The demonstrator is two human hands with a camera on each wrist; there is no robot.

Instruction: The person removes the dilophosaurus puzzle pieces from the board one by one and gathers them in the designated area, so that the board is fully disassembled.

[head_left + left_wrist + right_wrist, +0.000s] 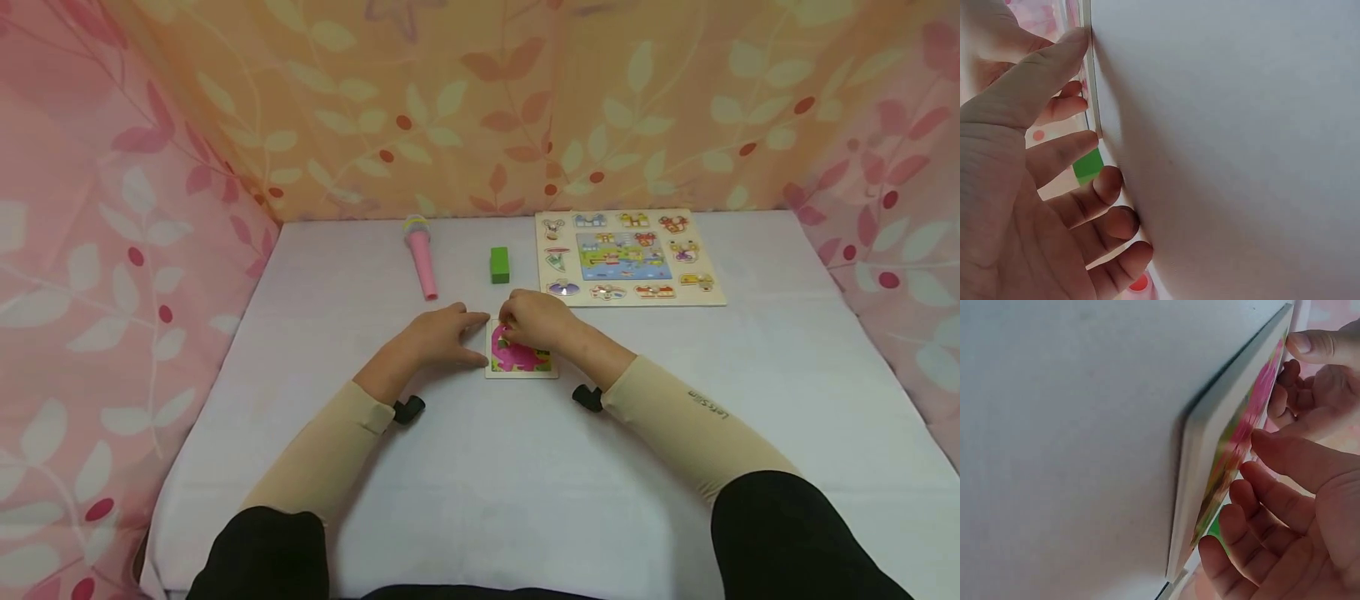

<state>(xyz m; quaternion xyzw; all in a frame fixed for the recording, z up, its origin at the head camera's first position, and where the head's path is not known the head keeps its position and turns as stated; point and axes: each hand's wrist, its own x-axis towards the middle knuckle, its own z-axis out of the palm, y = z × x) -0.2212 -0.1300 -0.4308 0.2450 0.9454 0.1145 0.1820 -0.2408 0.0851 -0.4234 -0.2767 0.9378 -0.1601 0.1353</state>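
Observation:
A small square picture board point(517, 360) with a pink dinosaur on it lies flat on the white table. My left hand point(444, 335) is at its left side, thumb and index finger touching the edge near the two left corners. In the left wrist view, the other fingers of that hand point(1054, 187) are loosely bent and hold nothing. Over the board's upper right part is my right hand point(542, 321), which hides some of the picture. The right wrist view shows the right thumb point(1291, 453) touching the picture, with the other fingers loosely bent along the far side.
A green block point(499, 265) stands beyond the board. To its left lies a pink toy microphone point(422, 258). At the back right is a large wooden puzzle board point(555, 271) with several pieces. Floral curtains point(450, 108) border the table point(480, 483) at the back and sides.

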